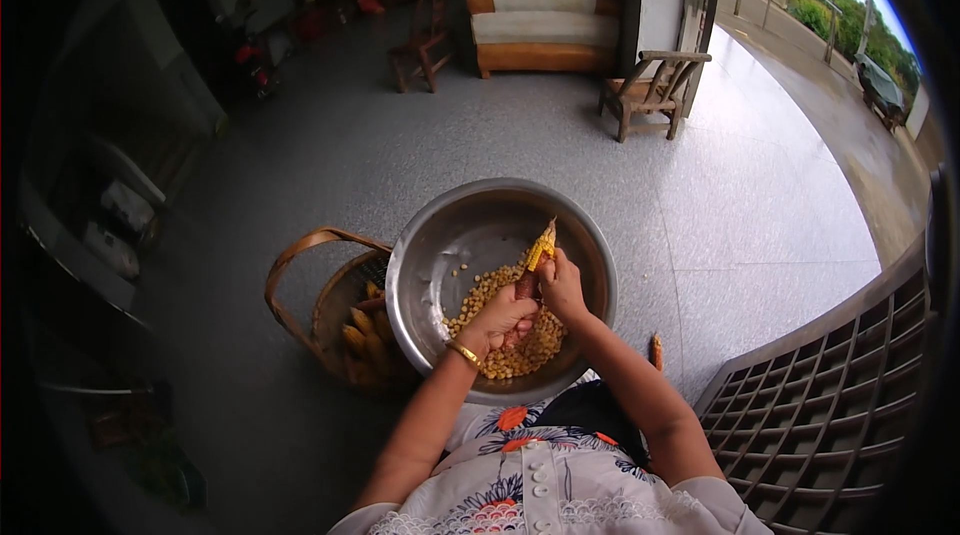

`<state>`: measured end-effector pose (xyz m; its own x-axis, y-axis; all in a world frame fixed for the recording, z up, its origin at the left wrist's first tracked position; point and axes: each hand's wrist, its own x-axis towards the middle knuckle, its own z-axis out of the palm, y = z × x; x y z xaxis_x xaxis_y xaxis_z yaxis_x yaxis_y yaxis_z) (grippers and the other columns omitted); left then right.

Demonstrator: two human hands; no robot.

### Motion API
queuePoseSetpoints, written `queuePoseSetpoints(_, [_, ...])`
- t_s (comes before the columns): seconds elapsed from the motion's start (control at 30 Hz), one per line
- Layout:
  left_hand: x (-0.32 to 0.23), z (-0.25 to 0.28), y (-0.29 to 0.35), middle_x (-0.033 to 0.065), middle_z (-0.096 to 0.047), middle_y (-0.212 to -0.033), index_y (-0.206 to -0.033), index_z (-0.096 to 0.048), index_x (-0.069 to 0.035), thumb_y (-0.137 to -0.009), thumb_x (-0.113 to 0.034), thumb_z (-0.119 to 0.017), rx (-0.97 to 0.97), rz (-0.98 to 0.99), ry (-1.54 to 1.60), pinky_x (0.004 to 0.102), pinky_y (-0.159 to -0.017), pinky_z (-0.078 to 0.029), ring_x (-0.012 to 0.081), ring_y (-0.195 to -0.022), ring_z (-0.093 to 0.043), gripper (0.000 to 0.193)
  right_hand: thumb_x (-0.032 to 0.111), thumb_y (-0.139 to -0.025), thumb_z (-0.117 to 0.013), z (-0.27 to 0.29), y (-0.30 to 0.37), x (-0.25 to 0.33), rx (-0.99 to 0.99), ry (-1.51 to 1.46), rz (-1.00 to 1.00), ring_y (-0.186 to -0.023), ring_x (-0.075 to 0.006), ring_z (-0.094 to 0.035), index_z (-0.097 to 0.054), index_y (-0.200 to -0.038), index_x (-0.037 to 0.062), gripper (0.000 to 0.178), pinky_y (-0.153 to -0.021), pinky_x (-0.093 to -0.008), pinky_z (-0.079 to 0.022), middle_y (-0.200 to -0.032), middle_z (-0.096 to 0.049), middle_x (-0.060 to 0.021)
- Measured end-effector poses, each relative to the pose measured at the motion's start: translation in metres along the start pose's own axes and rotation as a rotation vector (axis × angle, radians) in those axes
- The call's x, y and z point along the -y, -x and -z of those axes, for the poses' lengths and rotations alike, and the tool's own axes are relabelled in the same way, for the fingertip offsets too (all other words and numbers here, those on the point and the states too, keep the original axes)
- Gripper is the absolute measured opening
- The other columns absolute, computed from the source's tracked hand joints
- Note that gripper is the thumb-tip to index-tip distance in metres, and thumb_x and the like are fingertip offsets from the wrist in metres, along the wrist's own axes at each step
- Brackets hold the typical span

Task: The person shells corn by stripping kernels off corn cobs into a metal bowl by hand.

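Over a wide steel basin [420, 235], both my hands grip one ear of corn [541, 250]. Yellow kernels still sit on its upper, pointed end, while the part between my hands is bare reddish cob. My left hand [497, 322], with a gold bangle at the wrist, is closed round the lower part. Higher up, my right hand [561, 287] is closed on the ear just below the yellow kernels. Loose corn kernels [520, 355] lie heaped in the basin, under and around my hands.
Left of the basin stands a handled wicker basket [322, 310] holding several ears of corn [365, 335]. A cob [657, 352] lies on the floor at right, near a dark lattice panel [820, 415]. Farther off are a wooden chair [650, 100], another chair [425, 45] and a sofa [545, 30].
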<state>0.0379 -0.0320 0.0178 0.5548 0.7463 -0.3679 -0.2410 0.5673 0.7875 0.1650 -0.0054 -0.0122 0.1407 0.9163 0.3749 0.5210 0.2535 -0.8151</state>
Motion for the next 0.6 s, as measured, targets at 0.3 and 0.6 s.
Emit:
queuePoseSetpoints(0.3, [0.004,0.003,0.003,-0.0001,-0.050,-0.084,-0.103,-0.042,-0.005,-0.080,-0.003,-0.050,-0.153,-0.277,-0.110,0.0191,-0.060,-0.043,0.0066,-0.070,-0.050,0.024,0.025,-0.086,-0.035,0.006,-0.004,0.018,0.298,-0.958,-0.450,-0.057,-0.0083,-0.043,-0.051,-0.088,0.0048,0.025,-0.053,-0.0223,-0.036,-0.068,-0.047,0.0015])
queuePoseSetpoints(0.6, [0.034,0.016,-0.011,0.0120,-0.056,-0.087,-0.106,-0.042,-0.002,-0.074,-0.010,-0.055,-0.446,-0.507,-0.560,0.0325,-0.067,-0.044,0.0213,-0.077,-0.056,0.035,0.043,-0.087,-0.036,-0.008,-0.001,0.006,0.338,-0.436,-0.126,-0.060,-0.0230,-0.055,-0.053,-0.077,0.0011,0.046,-0.057,-0.0368,-0.042,-0.068,-0.056,-0.0119])
